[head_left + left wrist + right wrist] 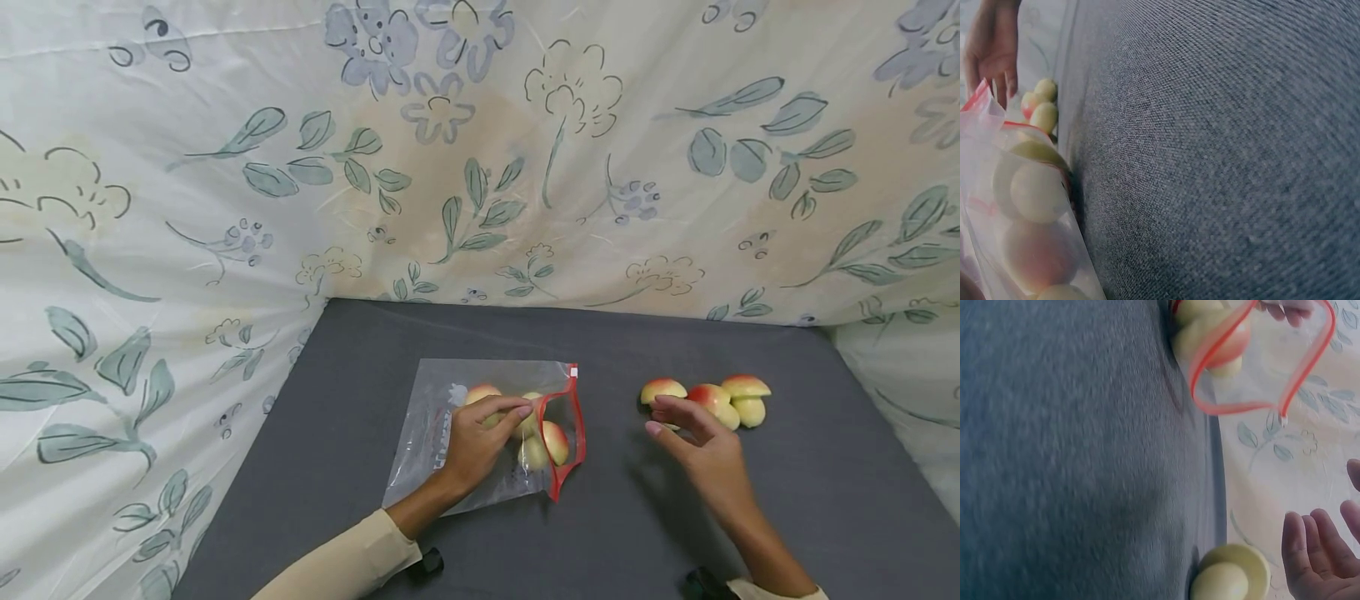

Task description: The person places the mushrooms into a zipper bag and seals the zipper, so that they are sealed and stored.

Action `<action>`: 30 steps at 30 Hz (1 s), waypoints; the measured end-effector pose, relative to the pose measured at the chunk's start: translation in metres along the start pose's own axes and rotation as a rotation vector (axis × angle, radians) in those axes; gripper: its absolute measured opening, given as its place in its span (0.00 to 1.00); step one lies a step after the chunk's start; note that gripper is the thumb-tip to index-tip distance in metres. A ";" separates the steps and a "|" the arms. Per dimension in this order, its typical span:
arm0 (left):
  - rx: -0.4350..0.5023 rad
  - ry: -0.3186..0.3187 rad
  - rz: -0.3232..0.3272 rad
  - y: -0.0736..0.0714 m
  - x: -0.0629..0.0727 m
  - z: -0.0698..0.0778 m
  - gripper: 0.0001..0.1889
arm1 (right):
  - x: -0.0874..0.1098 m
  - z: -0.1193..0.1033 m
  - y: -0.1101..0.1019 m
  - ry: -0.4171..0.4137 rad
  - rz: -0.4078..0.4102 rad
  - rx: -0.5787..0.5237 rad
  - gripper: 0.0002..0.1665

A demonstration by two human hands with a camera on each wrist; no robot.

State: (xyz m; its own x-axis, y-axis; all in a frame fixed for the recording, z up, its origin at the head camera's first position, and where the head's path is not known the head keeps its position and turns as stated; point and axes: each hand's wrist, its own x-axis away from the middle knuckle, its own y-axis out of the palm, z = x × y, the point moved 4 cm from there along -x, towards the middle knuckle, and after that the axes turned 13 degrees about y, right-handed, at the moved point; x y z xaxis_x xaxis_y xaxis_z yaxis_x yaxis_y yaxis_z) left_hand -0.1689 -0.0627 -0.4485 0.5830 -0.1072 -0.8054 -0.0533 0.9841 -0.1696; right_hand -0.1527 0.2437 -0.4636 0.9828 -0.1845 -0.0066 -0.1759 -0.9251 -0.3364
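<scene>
Left fingers [501, 404] pinch clear bag [427, 408] (red-rimmed, fruit inside [555, 442]); right fingers [684, 411] near loose fruit [746, 386].

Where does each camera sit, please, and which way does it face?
Head: worn on the head, facing forward and down at the bag, loose fruit and table; the left hand and right hand show.
Left wrist: worn on that wrist, facing across the table past the bag towards the loose fruit; the right hand shows at top left.
Right wrist: worn on that wrist, facing the bag's red-edged mouth; right-hand fingers show at lower right, left-hand fingertips at top.
Both wrist views share the bag, loose fruit and right hand.
</scene>
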 end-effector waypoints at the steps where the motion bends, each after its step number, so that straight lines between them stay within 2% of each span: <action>1: -0.002 -0.002 -0.002 0.001 0.001 -0.001 0.05 | -0.001 0.001 -0.003 0.008 0.013 0.006 0.26; 7: -0.012 -0.005 -0.010 0.004 0.006 -0.015 0.05 | -0.009 0.005 -0.018 0.003 0.065 -0.048 0.25; 10: -0.014 0.007 -0.008 0.004 0.006 -0.016 0.05 | -0.012 0.007 -0.026 0.002 0.080 -0.101 0.25; 13: -0.019 0.017 -0.004 0.004 0.001 -0.007 0.05 | -0.017 0.010 -0.033 0.015 0.088 -0.175 0.25; 16: -0.028 0.016 -0.002 0.005 0.003 -0.011 0.05 | -0.020 0.013 -0.041 0.031 0.115 -0.211 0.26; 23: -0.027 0.012 -0.005 0.006 0.012 -0.028 0.06 | -0.031 0.022 -0.057 0.080 0.244 -0.077 0.24; 30: -0.017 0.029 -0.012 0.006 0.013 -0.030 0.05 | -0.040 0.027 -0.074 0.116 0.284 0.052 0.27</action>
State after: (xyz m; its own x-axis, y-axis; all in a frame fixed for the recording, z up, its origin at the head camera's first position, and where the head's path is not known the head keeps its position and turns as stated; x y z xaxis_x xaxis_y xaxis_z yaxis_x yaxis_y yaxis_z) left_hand -0.1859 -0.0628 -0.4767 0.5598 -0.1230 -0.8195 -0.0602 0.9803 -0.1882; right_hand -0.1778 0.3284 -0.4644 0.8815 -0.4722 -0.0006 -0.4362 -0.8138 -0.3839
